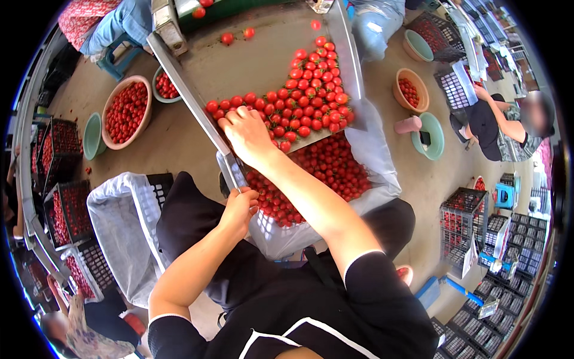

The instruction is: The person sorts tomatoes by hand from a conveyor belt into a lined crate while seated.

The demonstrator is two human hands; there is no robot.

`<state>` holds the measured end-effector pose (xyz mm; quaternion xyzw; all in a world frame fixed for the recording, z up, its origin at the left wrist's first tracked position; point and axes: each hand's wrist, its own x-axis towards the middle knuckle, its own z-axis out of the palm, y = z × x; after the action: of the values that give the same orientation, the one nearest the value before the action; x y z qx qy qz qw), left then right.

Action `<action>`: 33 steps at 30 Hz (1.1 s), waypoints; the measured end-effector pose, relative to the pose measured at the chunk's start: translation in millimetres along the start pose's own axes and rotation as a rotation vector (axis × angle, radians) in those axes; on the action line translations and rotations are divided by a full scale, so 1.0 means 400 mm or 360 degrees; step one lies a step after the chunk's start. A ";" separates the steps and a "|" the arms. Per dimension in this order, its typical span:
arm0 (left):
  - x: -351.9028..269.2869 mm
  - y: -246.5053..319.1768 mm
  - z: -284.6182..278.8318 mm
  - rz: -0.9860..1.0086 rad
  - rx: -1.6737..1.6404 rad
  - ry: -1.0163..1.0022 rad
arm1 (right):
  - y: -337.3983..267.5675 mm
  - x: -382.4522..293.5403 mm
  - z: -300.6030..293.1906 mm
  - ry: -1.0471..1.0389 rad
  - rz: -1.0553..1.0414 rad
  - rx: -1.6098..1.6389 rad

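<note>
Many cherry tomatoes (309, 96) lie on a metal chute (251, 67) before me, bunched towards its lower and right side. My right hand (247, 134) reaches over the chute's lower left corner, touching or just above the tomatoes there; its fingertips are partly hidden, so a grip cannot be told. My left hand (240, 207) is closed on the lower end of the chute's metal side rail (197, 96). Below the chute's lip, between my knees, stands a crate with a pale plastic liner (381, 172), holding a heap of cherry tomatoes (334, 168).
To my left stand a lined crate (121, 242), a pink basin of tomatoes (128, 112) and stacked black crates (74, 211). At right are an orange basin (411, 89), a green basin (429, 134) and crates (464, 224). Several people sit around.
</note>
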<state>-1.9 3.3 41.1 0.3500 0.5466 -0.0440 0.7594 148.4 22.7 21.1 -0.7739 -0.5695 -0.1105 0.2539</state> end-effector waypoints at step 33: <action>-0.001 0.000 -0.004 0.0000 -0.0025 -0.0039 | 0.434 -0.282 -0.395 0.0291 0.1633 0.1048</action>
<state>-3.3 4.0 41.3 0.3436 0.5375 -0.0439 0.7688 293.0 -190.8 56.7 -0.8176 -0.1048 0.1415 0.5482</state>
